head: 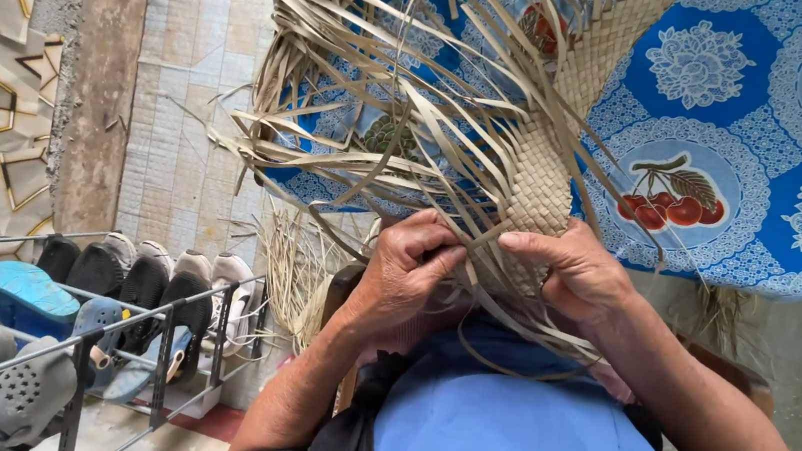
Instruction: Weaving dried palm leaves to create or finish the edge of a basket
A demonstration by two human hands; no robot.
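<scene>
Two bare hands, seen from above, meeting at the near end of a woven band (541, 186) of pale dried leaf. Left hand (406, 266) curled, fingers pinching loose strips (385, 103) against the band's left edge. Right hand (572, 270) closed over the band's right edge, thumb pressed flat across the weave. Band running up and away to the top of view, lying over a blue cloth (765, 126) printed with fruit and white lace rings. Unwoven strips fanning out thickly to the left and upward, crowding the space above the left hand. Cloth to the right of the band mostly bare. Blue apron (517, 440) just below both hands. Lower left, well apart: shoe rack (81, 340) with sandals, standing on a tiled floor (196, 81).
</scene>
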